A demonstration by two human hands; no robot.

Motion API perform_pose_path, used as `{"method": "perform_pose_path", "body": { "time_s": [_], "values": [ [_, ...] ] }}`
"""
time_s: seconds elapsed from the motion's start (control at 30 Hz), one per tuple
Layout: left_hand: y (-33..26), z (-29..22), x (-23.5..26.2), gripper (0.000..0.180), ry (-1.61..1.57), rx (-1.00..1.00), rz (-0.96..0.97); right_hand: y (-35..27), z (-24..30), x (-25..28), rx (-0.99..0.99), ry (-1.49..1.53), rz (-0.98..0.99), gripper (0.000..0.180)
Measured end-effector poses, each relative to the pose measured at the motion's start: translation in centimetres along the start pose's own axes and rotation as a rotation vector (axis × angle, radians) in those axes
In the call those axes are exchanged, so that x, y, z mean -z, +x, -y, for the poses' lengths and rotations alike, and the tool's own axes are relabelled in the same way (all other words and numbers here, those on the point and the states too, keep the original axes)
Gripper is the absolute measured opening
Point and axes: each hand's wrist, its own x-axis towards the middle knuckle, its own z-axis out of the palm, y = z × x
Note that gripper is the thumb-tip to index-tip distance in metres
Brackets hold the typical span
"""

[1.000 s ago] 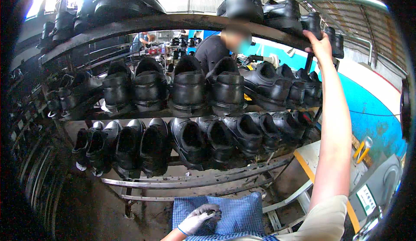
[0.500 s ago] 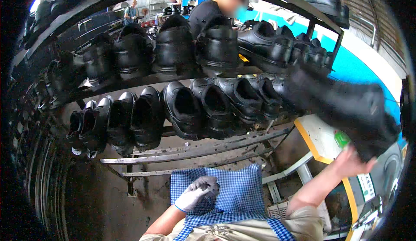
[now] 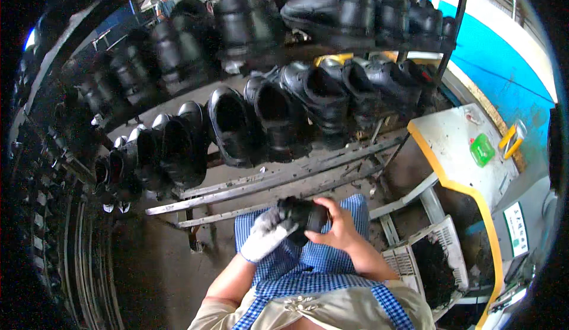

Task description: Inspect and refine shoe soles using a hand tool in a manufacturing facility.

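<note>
- Black shoe [image 3: 308, 218]: brought in from right of the checked apron [image 3: 325, 260], now above its far part.
- Bare right hand [image 3: 336, 228]: curled round the shoe.
- Gloved left hand [image 3: 269, 230]: now holding it too; handling looks two-handed.

Looks smooth and softly glossy on the held shoe [image 3: 310, 216]; shows matt cloth on the glove [image 3: 265, 238] and checked apron [image 3: 285, 289], worn metal on the rack rails [image 3: 201, 199], plastic on the crate [image 3: 405, 265].
</note>
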Motion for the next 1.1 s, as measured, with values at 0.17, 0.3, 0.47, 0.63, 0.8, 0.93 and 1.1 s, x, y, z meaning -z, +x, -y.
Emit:
{"method": "perform_pose_path", "body": {
  "time_s": [0.17,0.3,0.47,0.63,0.8,0.93,1.1],
  "values": [
    [1.6,0.8,0.9,0.033,-0.12,-0.136,0.032,1.9,-0.4,0.1,-0.056,0.061,0.061,0.081],
    [2.4,1.2,1.2,0.01,-0.713,-0.112,-0.052,3.4,0.2,0.4,-0.077,0.203,0.055,0.088],
    [2.3,-0.8,0.0,0.015,-0.461,-0.037,-0.207,3.9,-0.3,0.0,-0.001,0.303,0.086,0.086],
    [0.8,-0.1,-0.4,0.028,-0.473,0.016,-0.155,4.0,1.3,1.0,-0.021,0.232,0.219,0.083],
    [0.5,-1.0,-0.9,0.04,-0.621,-0.068,-0.102,4.8,3.6,3.0,0.191,-0.107,0.103,0.037],
    [1.0,-2.2,-1.1,0.035,-0.541,-0.149,-0.14,5.9,4.6,2.9,0.321,-0.221,0.111,0.035],
    [1.5,-0.3,-1.1,0.026,-0.106,-0.282,-0.193,6.0,5.9,2.7,0.481,-0.577,0.111,0.026]
  ]
}}
